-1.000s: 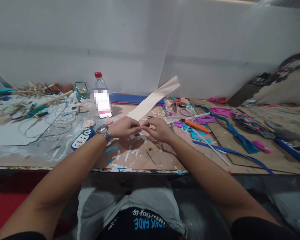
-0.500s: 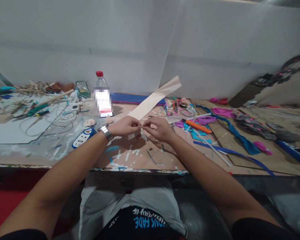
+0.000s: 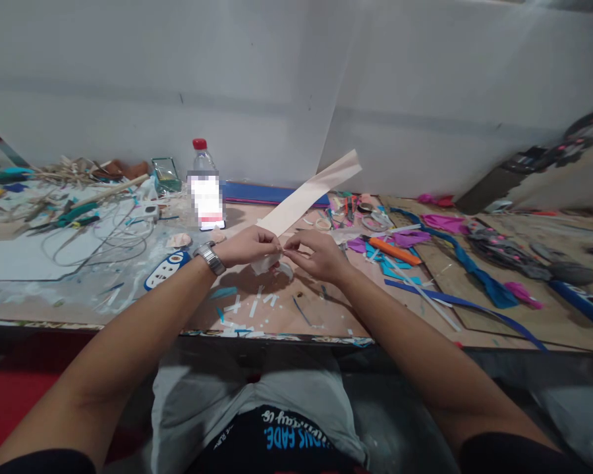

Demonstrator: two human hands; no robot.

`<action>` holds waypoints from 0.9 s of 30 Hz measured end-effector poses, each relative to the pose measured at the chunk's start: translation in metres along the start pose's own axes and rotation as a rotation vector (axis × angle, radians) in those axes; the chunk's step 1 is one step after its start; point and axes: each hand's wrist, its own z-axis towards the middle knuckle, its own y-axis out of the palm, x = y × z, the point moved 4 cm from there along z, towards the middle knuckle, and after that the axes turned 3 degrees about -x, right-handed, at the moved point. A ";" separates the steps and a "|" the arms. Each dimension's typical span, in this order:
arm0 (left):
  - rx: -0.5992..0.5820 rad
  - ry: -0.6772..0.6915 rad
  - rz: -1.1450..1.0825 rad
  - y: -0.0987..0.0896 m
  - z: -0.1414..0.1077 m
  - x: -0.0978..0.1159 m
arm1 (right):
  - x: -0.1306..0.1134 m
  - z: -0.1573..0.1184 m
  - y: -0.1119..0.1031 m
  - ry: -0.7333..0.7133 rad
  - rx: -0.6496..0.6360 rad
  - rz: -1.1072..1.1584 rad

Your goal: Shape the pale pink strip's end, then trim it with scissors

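Note:
Over the middle of the workbench, my left hand and my right hand meet with fingertips almost touching. A long cream paper strip slants up and to the right from behind my left hand, whose fingers are closed on its lower end. Below that hand hangs a whitish crumpled piece, partly covered by the fingers. My right thumb and forefinger are pinched together close to the left fingertips. What lies in that pinch is too small to make out.
A red-capped bottle stands at the back behind a lit phone. To the left are a power strip and pliers. An orange cutter and a blue ribbon lie right. Paper scraps litter the front.
The fingertips of both hands have drawn slightly closer together, and the thin pale piece seen between them is now mostly hidden. The view has shifted a little; the strip keeps its slant.

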 end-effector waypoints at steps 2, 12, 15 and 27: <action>0.028 0.019 0.089 -0.001 0.000 0.002 | 0.000 0.000 0.000 -0.015 -0.003 -0.010; 0.151 0.132 0.487 -0.006 0.002 0.004 | 0.007 0.000 0.004 -0.004 -0.015 -0.022; 0.161 0.116 0.493 -0.006 0.002 0.005 | 0.007 -0.001 0.005 -0.001 -0.031 -0.027; 0.135 0.334 0.716 0.003 0.000 0.011 | 0.006 -0.001 0.016 0.091 -0.167 -0.051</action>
